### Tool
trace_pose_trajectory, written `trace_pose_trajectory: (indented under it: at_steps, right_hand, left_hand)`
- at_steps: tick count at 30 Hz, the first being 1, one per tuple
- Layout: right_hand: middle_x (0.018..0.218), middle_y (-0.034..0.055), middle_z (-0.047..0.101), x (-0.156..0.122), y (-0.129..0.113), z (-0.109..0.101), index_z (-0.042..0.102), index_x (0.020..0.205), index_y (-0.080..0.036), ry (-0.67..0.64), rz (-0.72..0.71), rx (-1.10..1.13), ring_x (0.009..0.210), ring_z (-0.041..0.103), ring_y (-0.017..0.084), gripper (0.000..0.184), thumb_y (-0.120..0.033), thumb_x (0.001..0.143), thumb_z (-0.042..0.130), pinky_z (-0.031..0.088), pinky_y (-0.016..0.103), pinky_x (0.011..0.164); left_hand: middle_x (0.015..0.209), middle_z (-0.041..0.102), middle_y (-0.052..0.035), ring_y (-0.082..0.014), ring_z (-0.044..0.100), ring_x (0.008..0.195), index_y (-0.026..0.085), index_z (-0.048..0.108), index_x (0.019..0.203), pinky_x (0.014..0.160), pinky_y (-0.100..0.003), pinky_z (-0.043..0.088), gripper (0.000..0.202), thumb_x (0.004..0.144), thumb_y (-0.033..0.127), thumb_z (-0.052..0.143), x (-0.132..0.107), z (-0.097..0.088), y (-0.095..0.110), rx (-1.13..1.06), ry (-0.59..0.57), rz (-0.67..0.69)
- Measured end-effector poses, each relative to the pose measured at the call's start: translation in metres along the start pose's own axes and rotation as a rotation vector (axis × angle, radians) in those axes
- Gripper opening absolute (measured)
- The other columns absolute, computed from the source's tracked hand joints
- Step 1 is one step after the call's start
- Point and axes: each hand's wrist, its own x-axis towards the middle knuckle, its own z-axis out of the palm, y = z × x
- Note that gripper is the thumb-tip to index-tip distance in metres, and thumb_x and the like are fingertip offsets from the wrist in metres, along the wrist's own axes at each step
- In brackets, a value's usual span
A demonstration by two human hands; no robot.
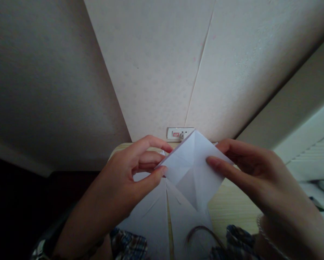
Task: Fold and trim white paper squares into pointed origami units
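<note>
A white folded paper (pixel 190 169) with creases, roughly diamond-shaped, is held up between both hands above a light wooden table (pixel 232 209). My left hand (pixel 129 177) pinches its left corner between thumb and fingers. My right hand (pixel 248 173) grips the right edge, thumb on the front face and fingers behind. More white paper sheets (pixel 156 213) lie flat on the table under the hands.
A wall socket plate (pixel 179 133) sits on the pale wallpapered wall (pixel 164 65) just behind the table. Dark space lies to the left. White bedding or cloth (pixel 314 169) is at the right. Plaid sleeves (pixel 129 245) show at the bottom.
</note>
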Motion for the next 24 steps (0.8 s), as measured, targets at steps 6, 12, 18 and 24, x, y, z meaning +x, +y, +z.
trace_pose_trajectory:
  at_steps: [6, 12, 18, 24]
  right_hand:
    - [0.066, 0.0022, 0.069, -0.002, -0.0007, 0.0004, 0.066, 0.071, -0.024, 0.001, 0.038, 0.012, 0.061, 0.063, 0.017, 0.026, -0.039, 0.091, 0.063, 0.048, 0.026, 0.05]
    - [0.067, 0.0021, 0.069, 0.0002, -0.0015, -0.0002, 0.066, 0.07, -0.023, -0.012, 0.02, 0.007, 0.062, 0.063, 0.017, 0.025, -0.038, 0.09, 0.063, 0.049, 0.026, 0.052]
    - [0.064, 0.0021, 0.066, -0.0004, -0.0027, 0.0002, 0.067, 0.069, -0.024, 0.03, 0.011, 0.019, 0.061, 0.059, 0.017, 0.023, -0.036, 0.089, 0.065, 0.047, 0.025, 0.049]
    - [0.067, 0.0017, 0.069, -0.0013, 0.0, -0.0034, 0.065, 0.069, -0.023, 0.01, 0.007, -0.002, 0.062, 0.061, 0.017, 0.024, -0.037, 0.089, 0.064, 0.048, 0.026, 0.053]
  left_hand:
    - [0.073, 0.079, 0.0102, -0.0113, 0.076, 0.071, 0.028, 0.064, 0.095, 0.059, -0.013, 0.055, 0.018, 0.083, 0.014, 0.066, 0.0022, 0.0008, -0.0008, 0.024, -0.012, 0.011]
    - [0.071, 0.078, 0.0103, -0.0116, 0.076, 0.071, 0.028, 0.065, 0.092, 0.06, -0.014, 0.054, 0.017, 0.082, 0.014, 0.063, 0.0011, 0.0019, 0.0017, 0.04, 0.004, 0.011]
    - [0.072, 0.079, 0.0085, -0.0137, 0.075, 0.069, 0.028, 0.065, 0.095, 0.056, -0.016, 0.051, 0.02, 0.081, 0.013, 0.06, -0.001, 0.0007, 0.0026, 0.03, -0.031, -0.024]
    - [0.072, 0.079, 0.0089, -0.0124, 0.075, 0.065, 0.028, 0.066, 0.096, 0.054, -0.014, 0.049, 0.024, 0.081, 0.011, 0.06, -0.0023, -0.0014, 0.0023, 0.018, -0.029, -0.002]
